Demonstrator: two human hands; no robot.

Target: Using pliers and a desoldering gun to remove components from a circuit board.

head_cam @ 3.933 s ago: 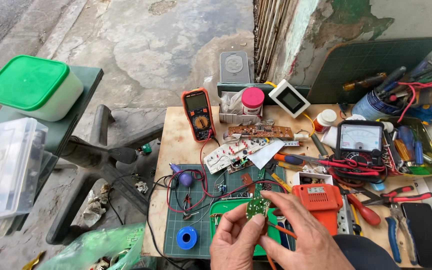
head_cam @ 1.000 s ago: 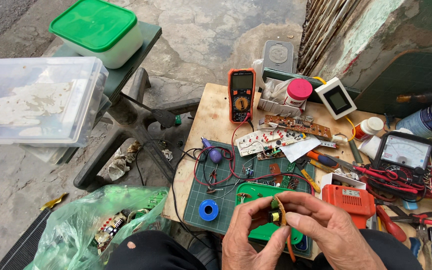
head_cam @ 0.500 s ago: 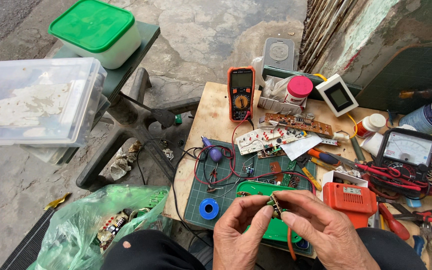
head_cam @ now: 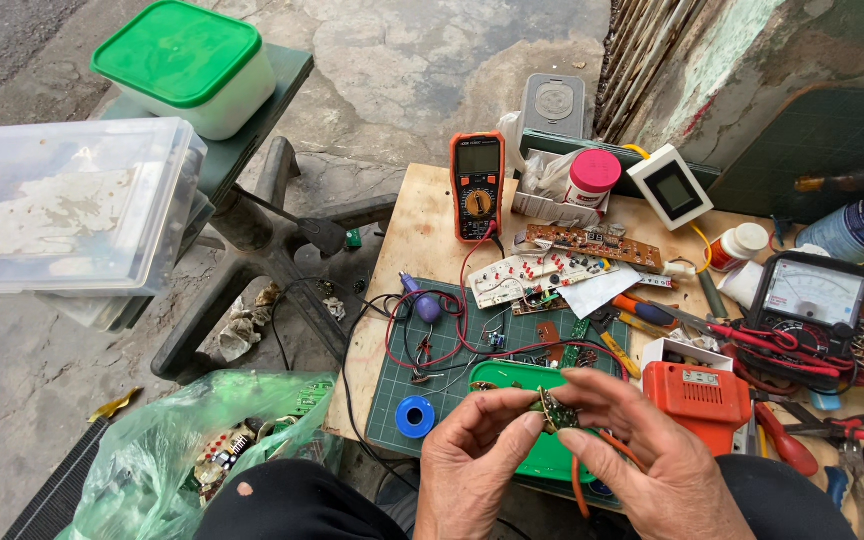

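Note:
My left hand (head_cam: 477, 455) and my right hand (head_cam: 642, 450) together pinch a small green circuit board (head_cam: 555, 411) between their fingertips, low in the head view. An orange wire (head_cam: 582, 475) hangs from under my right hand. The board is held just above a green tray (head_cam: 512, 378) that lies on a dark green cutting mat (head_cam: 422, 385) on the wooden table (head_cam: 422, 215).
An orange multimeter (head_cam: 477, 185), loose circuit boards (head_cam: 592, 245), an analog meter (head_cam: 812, 295), an orange box (head_cam: 702, 395), a blue solder reel (head_cam: 415, 415) and pliers crowd the table. Plastic boxes (head_cam: 72, 200) stand at left; a green bag (head_cam: 202, 440) lies on the ground.
The view has swung left since the oldest frame. My hands have turned the small board between the fingertips and stay over the green tray.

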